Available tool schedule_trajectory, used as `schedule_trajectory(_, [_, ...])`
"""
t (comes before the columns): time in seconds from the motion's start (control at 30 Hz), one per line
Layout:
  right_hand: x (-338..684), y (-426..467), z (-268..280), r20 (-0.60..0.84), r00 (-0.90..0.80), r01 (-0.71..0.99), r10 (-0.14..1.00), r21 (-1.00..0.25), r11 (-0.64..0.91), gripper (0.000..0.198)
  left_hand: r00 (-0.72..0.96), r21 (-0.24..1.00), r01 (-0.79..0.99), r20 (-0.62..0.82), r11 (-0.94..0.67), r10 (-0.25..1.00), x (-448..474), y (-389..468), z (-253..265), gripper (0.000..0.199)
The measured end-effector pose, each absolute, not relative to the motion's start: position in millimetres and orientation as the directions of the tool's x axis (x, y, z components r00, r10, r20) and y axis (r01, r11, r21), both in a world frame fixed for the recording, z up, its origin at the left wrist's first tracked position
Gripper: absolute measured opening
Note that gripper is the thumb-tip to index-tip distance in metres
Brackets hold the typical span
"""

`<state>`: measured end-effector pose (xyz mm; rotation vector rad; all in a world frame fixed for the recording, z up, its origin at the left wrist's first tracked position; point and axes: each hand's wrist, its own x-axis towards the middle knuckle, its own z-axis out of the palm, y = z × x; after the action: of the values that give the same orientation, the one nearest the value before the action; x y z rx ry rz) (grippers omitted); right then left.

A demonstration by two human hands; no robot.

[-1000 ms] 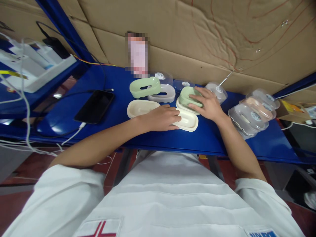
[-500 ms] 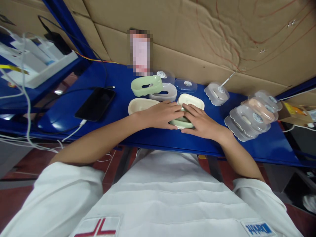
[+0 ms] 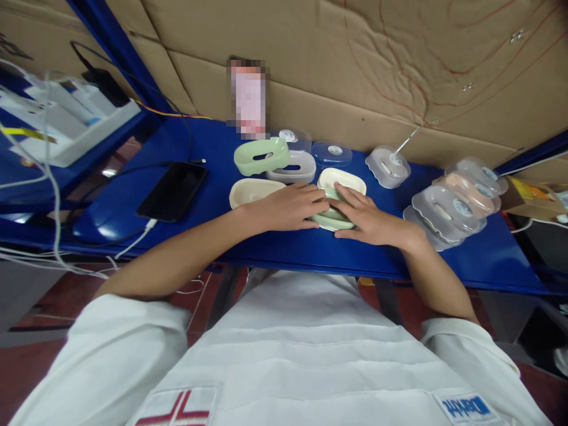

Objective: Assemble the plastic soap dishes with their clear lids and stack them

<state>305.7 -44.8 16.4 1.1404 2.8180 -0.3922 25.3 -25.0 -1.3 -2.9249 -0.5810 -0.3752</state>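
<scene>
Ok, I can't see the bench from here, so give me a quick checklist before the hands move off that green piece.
1. Both hands on the piece: left hand and right hand press on the green insert - ok.
2. Insert in its cream tray: sits in it; fully seated - cannot tell.
3. Other cream tray behind, apart - ok.
4. Phone left, away from the hands - ok.
5. Clear lids stacked at right, off the hands - ok.
</scene>
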Motion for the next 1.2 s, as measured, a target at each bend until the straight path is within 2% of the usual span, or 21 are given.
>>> schedule_trajectory(0.1, [311,-37,19,-0.185,-0.694,0.72,0.696,-0.201,0.664,0.093,0.898,-0.088,0.388,0.259,-0.917,0.355,27,-26,-1,0.023])
schedule_trajectory(0.17, [307,-29,13,-0.124,-0.716,0.694,0.687,-0.221,0.685,0.095,0.901,-0.107,0.386,0.258,-0.916,0.35,28,-27,-1,0.021])
schedule_trajectory(0.33, [286,-10,-13,0.104,-0.777,0.584,0.62,-0.246,0.773,0.068,0.871,-0.134,0.439,0.307,-0.888,0.384,29,-24,-2,0.027])
schedule_trajectory(0.4, [283,-9,-18,0.115,-0.779,0.583,0.616,-0.227,0.78,0.063,0.861,-0.119,0.455,0.313,-0.882,0.402,28,-23,-3,0.031])
schedule_trajectory(0.5, [284,-13,-14,0.089,-0.787,0.582,0.61,-0.219,0.783,0.068,0.859,-0.091,0.462,0.294,-0.882,0.42,27,-23,-3,0.032])
schedule_trajectory(0.6, [289,-10,-6,0.106,-0.797,0.55,0.594,-0.28,0.787,0.07,0.853,-0.079,0.477,0.282,-0.875,0.44,26,-22,-4,0.032])
schedule_trajectory(0.67, [292,6,-2,0.208,-0.739,0.568,0.64,-0.318,0.759,0.065,0.847,-0.068,0.487,0.281,-0.871,0.452,25,-21,-4,0.029])
schedule_trajectory(0.77, [295,54,-3,0.316,-0.588,0.694,0.744,-0.274,0.665,0.06,0.857,-0.053,0.468,0.27,-0.882,0.438,24,-20,-5,0.026])
schedule_trajectory(0.87, [298,109,-9,0.23,-0.523,0.794,0.821,-0.217,0.567,0.063,0.871,-0.035,0.441,0.26,-0.897,0.418,25,-20,-5,0.028])
schedule_trajectory(0.97, [304,147,-12,0.143,-0.474,0.839,0.869,-0.226,0.495,0.068,0.873,-0.007,0.43,0.257,-0.903,0.414,24,-20,-4,0.028])
schedule_trajectory(1.03, [309,156,-13,0.102,-0.462,0.847,0.881,-0.243,0.472,0.079,0.861,0.004,0.451,0.26,-0.893,0.436,23,-20,-3,0.028])
schedule_trajectory(1.1, [314,157,-13,0.101,-0.464,0.833,0.88,-0.287,0.473,0.089,0.843,0.024,0.482,0.262,-0.876,0.47,21,-19,-2,0.029])
schedule_trajectory(1.2, [318,149,-15,0.173,-0.466,0.794,0.868,-0.351,0.496,0.083,0.825,0.083,0.496,0.265,-0.864,0.499,18,-18,-1,0.029])
